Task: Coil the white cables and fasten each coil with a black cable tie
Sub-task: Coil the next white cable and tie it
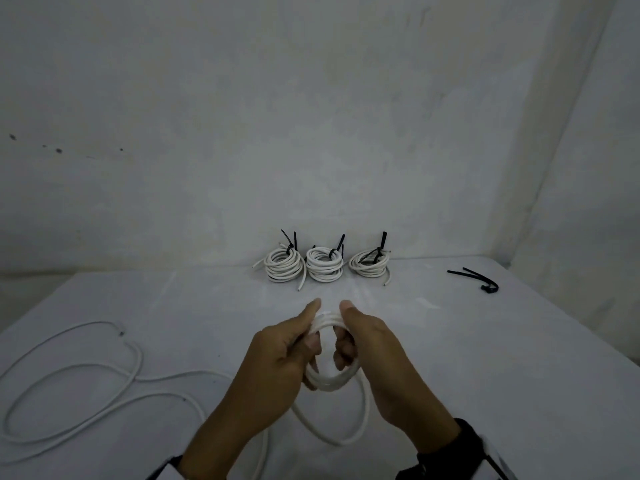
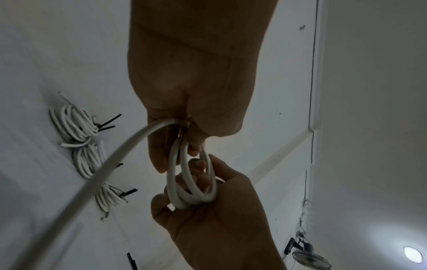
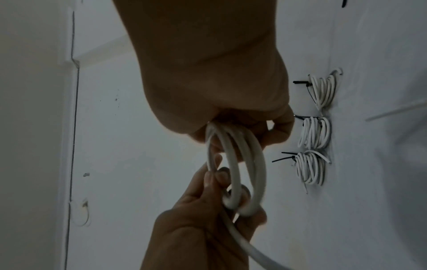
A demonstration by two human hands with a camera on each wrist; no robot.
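Three finished coils of white round cable, each bound with a black plastic cable tie, stand in a row at the far edge of the white table. One loose black cable tie lies far right. Left hand and right hand both grip one small, untied white cable coil above the table; its tail loops left. No legible writing.

Both forearms reach forward, hands close together above the tabletop. Left hand: fingers curled round the white cable coil, thumb extended forward. Right hand: fingers hooked through the coil's opposite side, thumb raised. Dark strap on right wrist.
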